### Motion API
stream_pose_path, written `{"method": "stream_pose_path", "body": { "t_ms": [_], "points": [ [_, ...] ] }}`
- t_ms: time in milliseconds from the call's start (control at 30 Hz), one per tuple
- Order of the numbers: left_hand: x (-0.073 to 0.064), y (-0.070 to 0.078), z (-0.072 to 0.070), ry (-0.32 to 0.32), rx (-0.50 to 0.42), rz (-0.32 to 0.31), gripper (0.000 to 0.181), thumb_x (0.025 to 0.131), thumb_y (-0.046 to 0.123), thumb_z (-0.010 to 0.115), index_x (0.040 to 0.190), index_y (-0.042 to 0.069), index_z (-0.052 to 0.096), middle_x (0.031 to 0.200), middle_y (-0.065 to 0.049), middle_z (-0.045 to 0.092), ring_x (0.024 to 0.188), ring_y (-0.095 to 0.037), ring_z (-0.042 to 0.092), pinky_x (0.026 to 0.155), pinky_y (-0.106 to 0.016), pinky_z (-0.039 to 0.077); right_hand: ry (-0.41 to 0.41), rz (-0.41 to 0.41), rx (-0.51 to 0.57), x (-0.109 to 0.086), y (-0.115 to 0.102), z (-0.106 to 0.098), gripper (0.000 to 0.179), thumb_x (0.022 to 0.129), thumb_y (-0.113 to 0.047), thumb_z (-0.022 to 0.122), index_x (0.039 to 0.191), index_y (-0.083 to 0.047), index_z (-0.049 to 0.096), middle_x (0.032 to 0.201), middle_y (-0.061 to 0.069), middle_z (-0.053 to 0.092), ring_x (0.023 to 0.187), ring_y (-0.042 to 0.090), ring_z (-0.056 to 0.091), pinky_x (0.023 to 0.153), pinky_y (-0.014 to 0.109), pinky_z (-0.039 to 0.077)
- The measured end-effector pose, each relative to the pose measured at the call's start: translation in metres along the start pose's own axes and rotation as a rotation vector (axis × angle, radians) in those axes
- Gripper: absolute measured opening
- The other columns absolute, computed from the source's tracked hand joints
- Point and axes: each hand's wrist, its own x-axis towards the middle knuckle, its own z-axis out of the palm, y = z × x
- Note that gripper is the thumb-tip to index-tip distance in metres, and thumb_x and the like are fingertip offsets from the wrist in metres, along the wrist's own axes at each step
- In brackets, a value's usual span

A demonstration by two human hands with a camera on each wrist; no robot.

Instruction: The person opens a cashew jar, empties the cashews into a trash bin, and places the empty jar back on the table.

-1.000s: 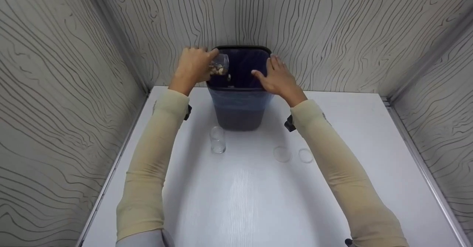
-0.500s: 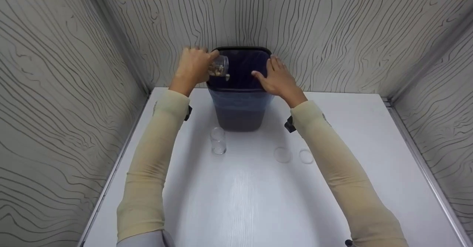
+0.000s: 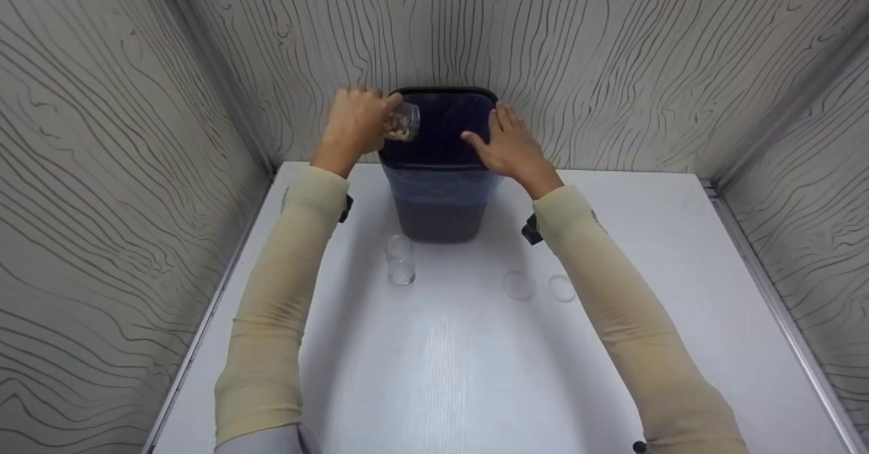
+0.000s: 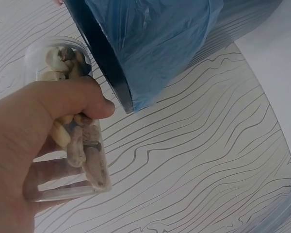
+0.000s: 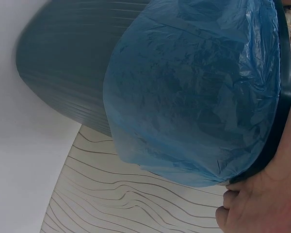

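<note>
In the head view my left hand (image 3: 360, 121) grips a clear plastic jar (image 3: 411, 118), tipped on its side with its mouth over the trash bin's opening. Lumpy pale and brown pieces (image 4: 76, 138) fill part of the jar; the left wrist view shows the thumb across its wall and fingers behind it. The trash bin (image 3: 440, 213) is dark, lined with a blue plastic bag (image 5: 194, 92) folded over its rim. My right hand (image 3: 510, 143) holds the bin's right rim, thumb over the opening and fingers on the outside.
Another clear jar (image 3: 400, 271) stands on the white table (image 3: 434, 359) in front of the bin. Two clear round lids, a left one (image 3: 519, 286) and a right one (image 3: 561, 288), lie near my right forearm. Patterned wall panels (image 3: 611, 67) enclose the back and sides.
A piece dropping from the jar's mouth a second ago, and another at its edge half a second ago, are gone from there. The pieces inside have shifted. Both hands stay nearly in place.
</note>
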Motion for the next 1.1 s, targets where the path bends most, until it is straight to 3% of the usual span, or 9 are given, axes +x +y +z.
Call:
{"method": "stream_pose_path", "body": {
  "t_ms": [233, 767, 1100],
  "points": [
    [0.0008, -0.0003, -0.0004, 0.017, 0.001, 0.004, 0.058, 0.09, 0.012, 0.078, 0.145, 0.021, 0.058, 0.122, -0.018, 0.073, 0.108, -0.044, 0.069, 0.095, -0.058, 0.056, -0.011, -0.004, 0.001, -0.0008, -0.0006, -0.0015, 0.094, 0.11, -0.066, 0.022, 0.167, 0.006, 0.002, 0.178, 0.023, -0.006, 0.167, 0.039, -0.006, 0.135, 0.051, 0.0],
    [0.0038, 0.0024, -0.0046, -0.012, 0.059, 0.009, 0.063, 0.093, 0.011, 0.077, 0.151, 0.022, 0.054, 0.137, -0.015, 0.068, 0.122, -0.041, 0.065, 0.103, -0.055, 0.054, -0.01, 0.003, -0.001, 0.0002, -0.0009, -0.0015, 0.095, 0.11, -0.067, 0.023, 0.167, 0.006, 0.002, 0.178, 0.024, -0.005, 0.167, 0.039, -0.006, 0.135, 0.051, 0.0],
    [0.0042, 0.0035, -0.0051, -0.009, 0.087, 0.023, 0.062, 0.094, 0.01, 0.077, 0.151, 0.023, 0.055, 0.139, -0.014, 0.067, 0.124, -0.04, 0.063, 0.107, -0.054, 0.051, -0.001, -0.002, -0.006, 0.0006, -0.0007, -0.0011, 0.094, 0.11, -0.066, 0.023, 0.167, 0.006, 0.004, 0.178, 0.024, -0.004, 0.167, 0.039, -0.005, 0.135, 0.05, 0.0]
  ]
}}
